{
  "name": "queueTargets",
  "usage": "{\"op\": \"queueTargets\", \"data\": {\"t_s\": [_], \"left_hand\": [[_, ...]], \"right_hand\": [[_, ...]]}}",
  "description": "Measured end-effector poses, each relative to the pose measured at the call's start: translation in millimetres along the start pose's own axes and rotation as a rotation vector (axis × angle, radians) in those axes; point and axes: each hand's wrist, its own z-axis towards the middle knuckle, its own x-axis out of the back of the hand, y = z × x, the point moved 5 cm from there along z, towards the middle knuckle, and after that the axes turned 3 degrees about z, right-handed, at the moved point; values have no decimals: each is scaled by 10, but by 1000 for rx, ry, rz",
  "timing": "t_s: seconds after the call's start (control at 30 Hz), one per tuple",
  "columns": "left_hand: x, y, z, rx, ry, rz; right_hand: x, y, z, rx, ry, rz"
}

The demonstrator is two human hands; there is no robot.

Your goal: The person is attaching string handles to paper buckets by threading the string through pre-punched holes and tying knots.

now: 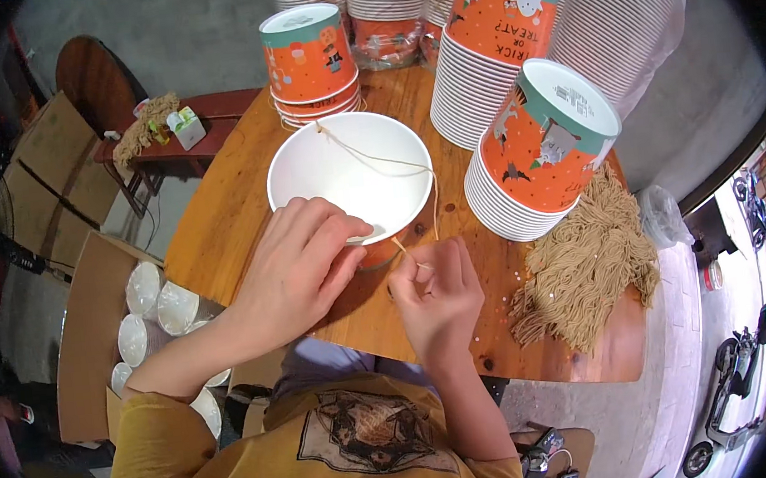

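Orange and white paper, that was the bucket (351, 183) we were working on: it sat open-mouthed on the round wooden tabletop (218, 226), just in front of us, between the stacks of the same buckets. Our left hand (299, 264) lay over its near rim, fingers curled down on the edge to steady it. Our right hand (433, 289) sat just beside the rim, its grip pinched shut on the end of a thin tan string (376, 159) that ran across the white inside to the far rim and looped down again near our fingers.

We judged the step in hand to be fitting the string handle: the far end looked fastened, the near end not yet. The next move seemed to call for a fine pinch, guiding the string tip to a small hole by the near rim while the left hand kept the bucket from turning; whether there was such a hole, we could not tell.

A pile of cut string bundles (586, 267) lay to the right, and stacked buckets (539, 152) stood behind.
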Motion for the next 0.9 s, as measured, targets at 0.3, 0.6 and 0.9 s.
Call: {"op": "queueTargets", "data": {"t_s": [0.3, 0.6, 0.9], "left_hand": [[-13, -12, 5, -6, 16, -18], [5, -160, 241, 216, -271, -288], [-300, -330, 447, 213, -751, -343]], "right_hand": [[-54, -6, 47, 34, -6, -14], [-126, -51, 105, 109, 3, -49], [-95, 2, 98, -59, -64, 96]]}}
